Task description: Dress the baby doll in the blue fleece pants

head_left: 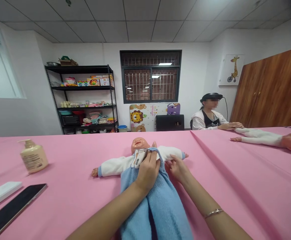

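Observation:
A baby doll [138, 144] lies on its back on the pink-covered table, arms spread and head away from me. It wears a baby romper [169, 206] with fluffy blue legs, white sleeves and a cartoon print on the chest. My left hand [147, 169] is on the chest, fingers closed on the blue-trimmed edge of the romper's front. On the doll's right-hand side in view, my right hand [177, 169] pinches the underside of the white sleeve close to the body. Part of the chest is hidden behind my left hand.
A pump bottle [34, 156] stands at left, with a phone [15, 208] and a white box-like object [2, 195] nearer me. At the far right, another person's hands [231, 126] touch a second doll [262, 138]. A black shelf [85, 88] stands behind.

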A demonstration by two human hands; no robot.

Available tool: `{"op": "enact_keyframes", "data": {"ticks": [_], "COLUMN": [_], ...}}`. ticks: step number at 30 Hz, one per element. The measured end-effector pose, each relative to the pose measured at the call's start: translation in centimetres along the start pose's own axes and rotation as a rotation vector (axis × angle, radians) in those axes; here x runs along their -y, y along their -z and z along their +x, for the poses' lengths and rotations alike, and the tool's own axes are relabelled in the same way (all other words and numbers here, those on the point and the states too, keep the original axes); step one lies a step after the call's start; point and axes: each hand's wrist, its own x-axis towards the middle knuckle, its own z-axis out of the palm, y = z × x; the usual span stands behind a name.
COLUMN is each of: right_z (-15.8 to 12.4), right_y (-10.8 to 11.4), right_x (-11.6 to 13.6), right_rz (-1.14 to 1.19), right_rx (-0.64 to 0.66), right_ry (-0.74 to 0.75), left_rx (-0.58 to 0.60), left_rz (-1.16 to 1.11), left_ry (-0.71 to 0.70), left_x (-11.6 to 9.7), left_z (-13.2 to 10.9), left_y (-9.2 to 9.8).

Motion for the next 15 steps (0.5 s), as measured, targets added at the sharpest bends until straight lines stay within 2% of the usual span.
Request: {"op": "enact_keyframes", "data": {"ticks": [2, 4, 6, 9, 11, 12, 15], "right_z": [0.5, 0.6, 0.2, -0.9, -1.5, -1.7, -2.0], "right_y": [0.8, 1.2, 0.9, -0.6, -1.6, -1.8, -2.0], "right_x": [0.9, 1.7, 2.0, 1.7, 1.4, 1.4, 2.0], "right_rz": [0.012, -0.149, -0.434, -0.932, -1.103, -1.11, -0.905], "right_rx": [-0.145, -0.178, -0.122, 0.072, 0.196, 0.255, 0.38], "right_ry": [0.152, 0.369, 0.571, 0.792, 0.853, 0.85, 0.686], "left_rx": [0.022, 0.048, 0.057, 0.031, 0.024, 0.038, 0.152], "left_rz": [0.038, 0.07, 0.095, 0.09, 0.047, 0.019, -0.06], "left_ry": [-0.008, 0.013, 0.024, 0.009, 0.017, 0.024, 0.037], "left_x": [-0.2, -0.4, -0.5, -0.5, -0.3, -0.3, -0.1], "left_z": [0.0, -0.1, -0.2, -0.4, -0.4, -0.4, -0.1], "left_y": [0.0, -0.2, -0.5, -0.9, -0.9, -0.9, -0.8]}}
